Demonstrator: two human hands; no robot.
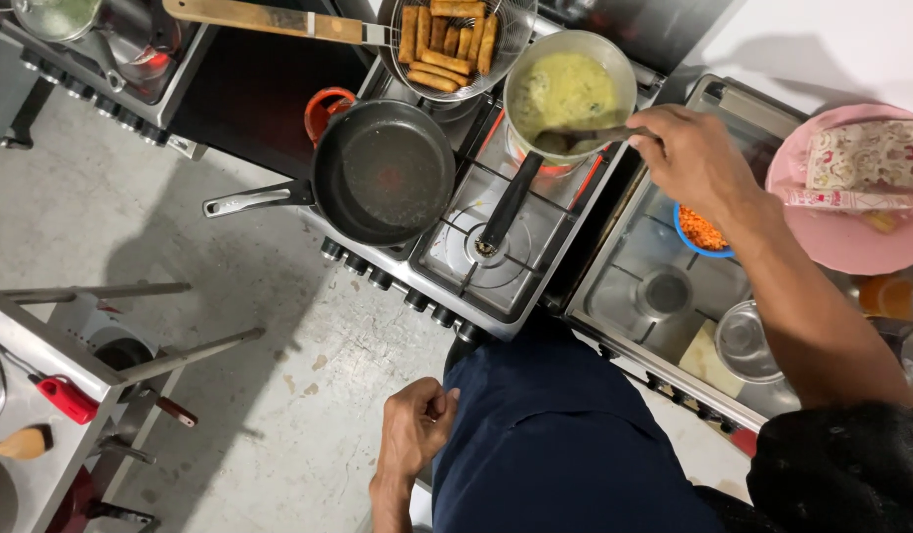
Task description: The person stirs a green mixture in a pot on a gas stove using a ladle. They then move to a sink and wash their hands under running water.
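Observation:
My right hand (693, 158) grips the handle of a spoon (585, 135) whose bowl dips into a yellow-green sauce in a steel saucepan (571, 94) on the stove (496, 257). The saucepan's dark handle points toward me. My left hand (415, 426) hangs by my hip with its fingers curled and nothing in it. An empty black frying pan (382, 170) sits on the burner left of the saucepan. Behind both, a wire strainer (446, 44) with a wooden handle holds several fried sticks.
A second stove (664, 296) stands to the right, with a blue bowl of orange shreds (703, 232) and a small glass bowl (748, 341) on it. A pink plate (851, 188) holds a patterned packet. At the lower left a shelf (41, 395) carries utensils.

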